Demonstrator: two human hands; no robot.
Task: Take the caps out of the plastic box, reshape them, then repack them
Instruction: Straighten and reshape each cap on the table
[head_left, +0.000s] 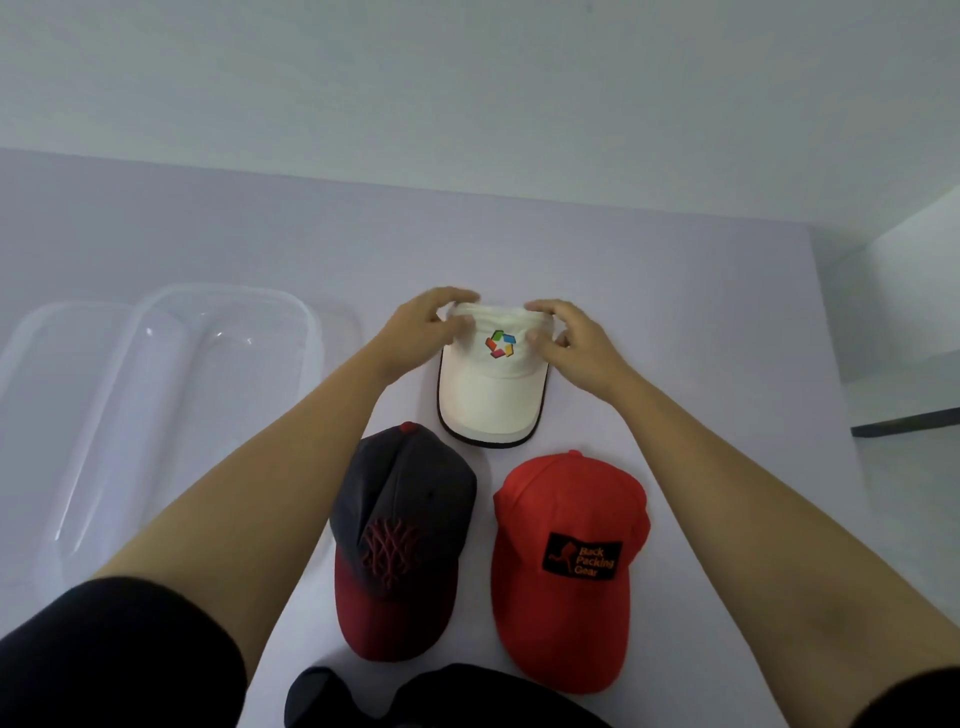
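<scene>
Now both hands grip the white cap (491, 395) on the surface (691, 312): left hand (434, 325) and right hand (569, 338) curl around its crown to round it, the plastic box (307, 317) standing to my left.

White cap (491, 384) (multicoloured logo), red cap (566, 561), charcoal-and-maroon cap (402, 535), clear box (171, 405)

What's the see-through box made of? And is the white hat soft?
The box looks like clear, glossy plastic: the table shows through it and light glints on it. The white cap seems to be soft, matte cloth, since its crown lies crumpled flat.
</scene>
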